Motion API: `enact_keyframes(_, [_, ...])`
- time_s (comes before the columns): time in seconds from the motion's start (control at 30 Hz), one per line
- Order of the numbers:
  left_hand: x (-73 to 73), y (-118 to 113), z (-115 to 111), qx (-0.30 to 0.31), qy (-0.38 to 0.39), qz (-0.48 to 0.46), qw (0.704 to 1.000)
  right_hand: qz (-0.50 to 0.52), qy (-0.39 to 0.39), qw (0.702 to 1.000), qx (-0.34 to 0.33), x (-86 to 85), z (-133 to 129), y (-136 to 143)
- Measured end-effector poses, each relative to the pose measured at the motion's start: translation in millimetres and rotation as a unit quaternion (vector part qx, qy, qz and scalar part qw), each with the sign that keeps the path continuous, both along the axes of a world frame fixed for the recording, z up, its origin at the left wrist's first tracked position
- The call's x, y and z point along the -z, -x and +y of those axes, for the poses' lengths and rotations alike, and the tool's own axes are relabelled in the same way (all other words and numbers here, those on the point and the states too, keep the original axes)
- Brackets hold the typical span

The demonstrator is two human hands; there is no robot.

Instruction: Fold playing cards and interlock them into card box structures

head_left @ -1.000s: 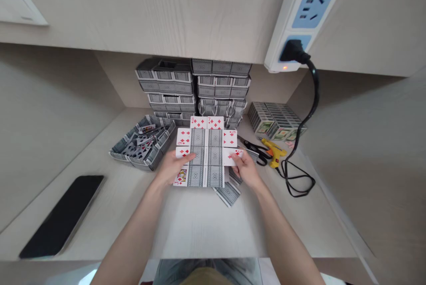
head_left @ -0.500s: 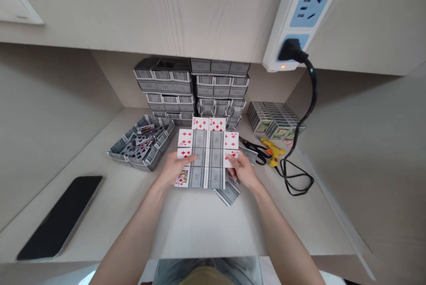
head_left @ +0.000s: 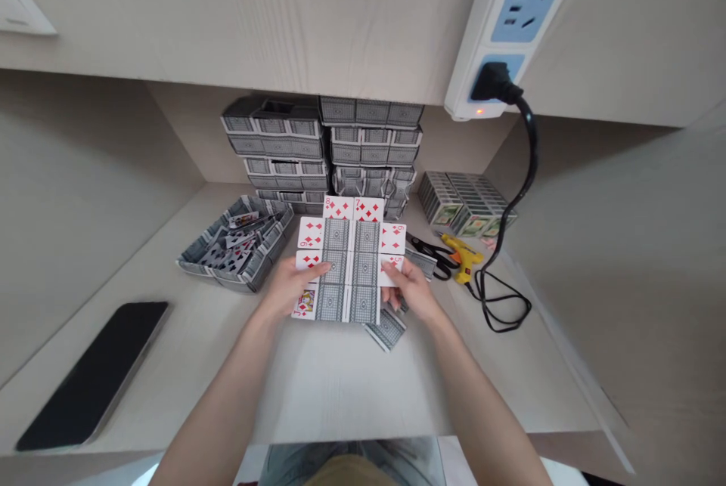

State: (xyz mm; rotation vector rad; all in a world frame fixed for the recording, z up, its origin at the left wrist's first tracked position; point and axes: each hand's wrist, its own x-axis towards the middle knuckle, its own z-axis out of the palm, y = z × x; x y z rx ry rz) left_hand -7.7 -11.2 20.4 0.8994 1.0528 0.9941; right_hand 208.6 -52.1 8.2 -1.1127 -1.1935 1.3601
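Card panel [head_left: 364, 267]: grey-and-white patterning down its middle, red diamonds on white along its top and sides. Left of the panel, a grey-patterned tray [head_left: 271, 253] and a black phone [head_left: 94, 376]; right of it, a yellow glue gun [head_left: 466, 255]; beyond it, boxes [head_left: 361, 155] in grey card-back pattern.

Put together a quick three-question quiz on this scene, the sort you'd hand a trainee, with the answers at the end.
1. Multiple choice: what do the left hand and the right hand hold between them?
A) scissors
B) a sheet of playing cards
C) a drinking glass

2. True or false: the yellow glue gun lies nearer to the right hand than to the left hand.

3. Fill in the missing words: the black plug sits in a socket of the white ____.

Key: 1. B. 2. True. 3. Power strip.
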Motion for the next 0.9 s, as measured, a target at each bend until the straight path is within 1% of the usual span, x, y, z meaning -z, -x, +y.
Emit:
enact_keyframes(0.07, [-1.8,2,1,-0.008,-0.002,-0.003,1.000,0.003,0.018,1.000,0.009,1.2,2,-4])
enact_keyframes(0.13, [-3.3,4,2,-0.027,-0.007,-0.011,1.000,-0.014,0.029,0.999,0.044,4.3,6,-10])
enact_keyframes(0.17, [-3.8,5,3,-0.039,-0.011,-0.016,0.999,-0.039,0.025,0.997,0.069,6.4,8,-13])
enact_keyframes(0.23, [-4.1,8,5,-0.062,-0.023,-0.025,0.997,-0.137,-0.014,0.985,0.108,10.6,10,-16])
enact_keyframes(0.27, [-4.0,9,6,-0.073,-0.029,-0.029,0.996,-0.199,-0.045,0.974,0.104,12.4,10,-17])
enact_keyframes(0.3, [-3.7,10,7,-0.083,-0.033,-0.033,0.995,-0.258,-0.077,0.959,0.086,13.8,9,-16])
enact_keyframes(0.37, [-2.5,12,9,-0.097,-0.035,-0.037,0.994,-0.353,-0.131,0.926,0.031,15.3,6,-14])
enact_keyframes(0.43, [-0.9,12,9,-0.100,-0.032,-0.038,0.994,-0.409,-0.154,0.900,-0.001,15.5,3,-11])
enact_keyframes(0.5, [0.8,12,10,-0.097,-0.032,-0.035,0.994,-0.433,-0.151,0.889,-0.001,15.4,1,-9])
enact_keyframes(0.6, [2.7,12,10,-0.101,-0.033,-0.033,0.994,-0.437,-0.138,0.888,0.026,15.7,1,-8])
enact_keyframes(0.67, [3.0,12,11,-0.106,-0.034,-0.034,0.993,-0.425,-0.130,0.895,0.045,16.0,3,-9])
enact_keyframes(0.83, [2.4,13,12,-0.120,-0.028,-0.036,0.992,-0.326,-0.082,0.938,0.089,15.8,8,-13])
enact_keyframes(0.9, [2.1,13,12,-0.122,-0.026,-0.036,0.992,-0.293,-0.062,0.947,0.114,14.7,8,-15])
